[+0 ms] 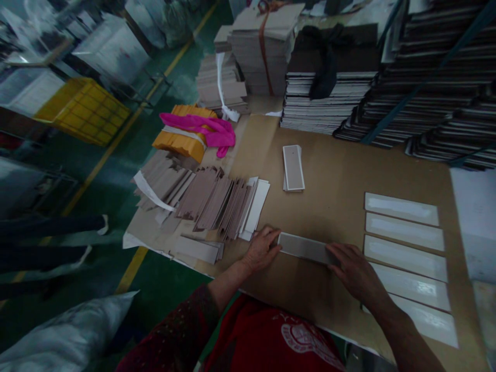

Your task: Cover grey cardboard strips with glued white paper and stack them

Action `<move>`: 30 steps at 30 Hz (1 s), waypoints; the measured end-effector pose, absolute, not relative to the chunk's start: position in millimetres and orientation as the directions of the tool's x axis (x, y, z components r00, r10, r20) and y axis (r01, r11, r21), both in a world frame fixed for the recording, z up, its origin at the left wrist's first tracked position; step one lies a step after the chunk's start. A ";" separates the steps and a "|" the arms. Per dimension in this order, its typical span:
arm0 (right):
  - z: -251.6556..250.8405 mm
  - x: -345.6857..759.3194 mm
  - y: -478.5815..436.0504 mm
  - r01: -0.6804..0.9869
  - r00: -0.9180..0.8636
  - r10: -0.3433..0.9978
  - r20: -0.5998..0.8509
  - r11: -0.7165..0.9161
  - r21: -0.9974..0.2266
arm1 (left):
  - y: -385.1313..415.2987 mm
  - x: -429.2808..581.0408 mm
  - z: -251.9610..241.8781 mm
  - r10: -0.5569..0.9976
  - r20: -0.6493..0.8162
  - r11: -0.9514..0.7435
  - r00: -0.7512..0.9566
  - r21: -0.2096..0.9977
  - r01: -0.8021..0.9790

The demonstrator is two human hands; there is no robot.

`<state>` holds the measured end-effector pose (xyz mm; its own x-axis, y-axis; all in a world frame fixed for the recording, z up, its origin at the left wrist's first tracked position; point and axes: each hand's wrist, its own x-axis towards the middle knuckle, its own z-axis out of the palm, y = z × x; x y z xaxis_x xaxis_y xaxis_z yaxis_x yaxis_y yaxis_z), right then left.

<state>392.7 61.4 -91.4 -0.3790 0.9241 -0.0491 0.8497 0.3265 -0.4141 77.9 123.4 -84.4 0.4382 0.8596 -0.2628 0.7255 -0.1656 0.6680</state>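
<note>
A narrow grey cardboard strip with a white border (303,248) lies in front of me on the table. My left hand (264,248) grips its left end between thumb and fingers. At the opposite end, my right hand (351,266) is closed on the strip and covers that corner. Right of it, several glossy white strips with dark edges (405,233) lie in a column, the lower ones partly behind my right arm. Farther back rests a small stack of grey, white-edged cards (293,168). Left of my left hand, a row of brownish-grey cardboard pieces (217,201) leans over, ending in white ones.
A few loose grey strips (198,249) lie by the table's front edge. Bright pink cloth (201,126) drapes over a yellow bundle (182,144). Tied stacks of grey board (263,51) and dark board (329,77) line the back. A yellow crate (83,111) stands beyond the aisle.
</note>
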 end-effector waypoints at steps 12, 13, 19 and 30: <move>-94.6 390.2 60.7 0.838 -0.355 0.934 -0.047 0.296 -0.458 | 124.6 76.9 -83.6 0.854 -0.278 -0.163 0.439 0.659 0.734; -94.4 390.3 61.1 0.838 -0.356 0.933 -0.048 0.296 -0.457 | 124.6 77.1 -83.3 0.855 -0.279 -0.162 0.438 0.658 0.735; -89.7 387.4 62.2 0.842 -0.352 0.933 -0.071 0.282 -0.459 | 124.0 79.2 -83.8 0.867 -0.271 -0.155 0.418 0.651 0.743; -91.8 387.3 58.4 0.835 -0.296 0.951 -0.086 0.214 -0.506 | 124.0 78.3 -84.8 0.866 -0.253 -0.167 0.432 0.667 0.726</move>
<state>387.3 58.4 -91.8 -0.2958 0.9513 -0.0864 0.8354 0.2138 -0.5063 78.3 124.0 -84.8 0.4317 0.8659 -0.2528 0.7259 -0.1671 0.6671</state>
